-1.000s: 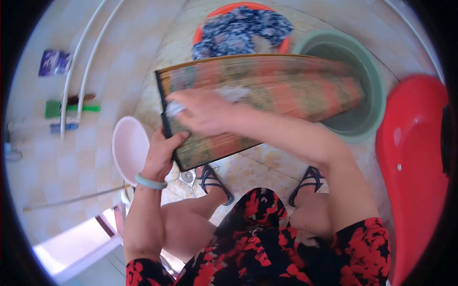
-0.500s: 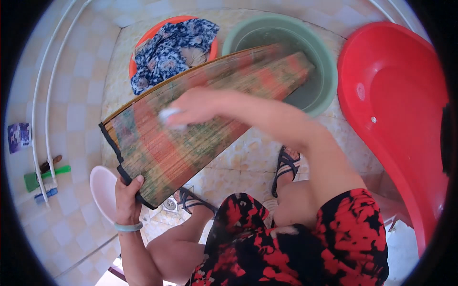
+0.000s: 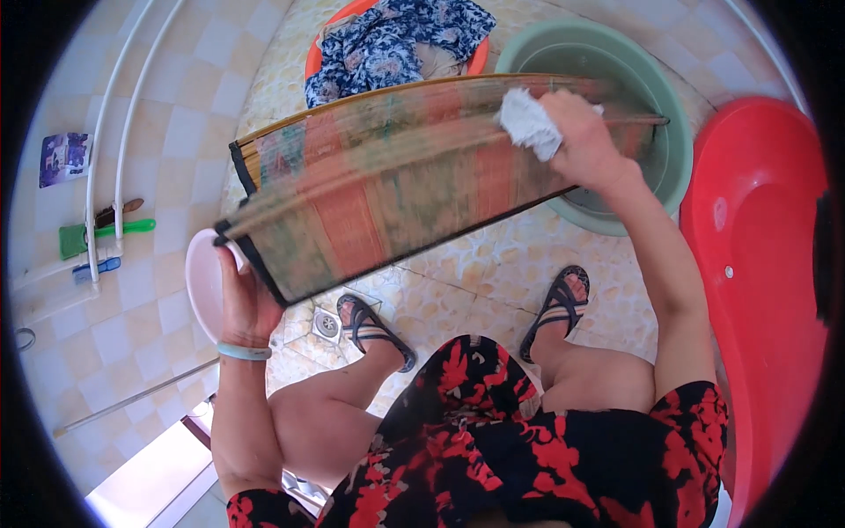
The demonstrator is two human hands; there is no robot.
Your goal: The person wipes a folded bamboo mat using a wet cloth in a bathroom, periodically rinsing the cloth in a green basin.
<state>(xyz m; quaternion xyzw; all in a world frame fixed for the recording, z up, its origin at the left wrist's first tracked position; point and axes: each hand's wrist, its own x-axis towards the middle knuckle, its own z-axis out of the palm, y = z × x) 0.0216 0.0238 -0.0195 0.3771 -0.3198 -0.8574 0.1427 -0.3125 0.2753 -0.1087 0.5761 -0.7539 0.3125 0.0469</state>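
A long folded mat of thin slats (image 3: 361,207), with red and green bands and black edging, stretches from my left hand to over the green basin (image 3: 682,158). Its near flap is blurred and has a raised fold along it. My left hand (image 3: 246,304) grips the black-edged corner at the mat's left end, its fingers partly hidden behind it. A crumpled white cloth (image 3: 530,123) is held in my right hand (image 3: 583,145), above the mat's right part near the basin. Whether the cloth touches the mat is hard to tell. Water shows in the basin.
Behind the mat stands an orange basin (image 3: 312,60) with blue floral fabric (image 3: 396,48). A red tub (image 3: 766,290) fills the right side. Beside my left hand is a pale pink basin (image 3: 202,286). Brushes (image 3: 110,229) hang near white pipes (image 3: 104,132). A floor drain (image 3: 326,325) lies near my foot.
My right hand has swept the cloth rightward along the mat toward the green basin. The mat's near flap has lifted into a fold. The whole view has shifted.
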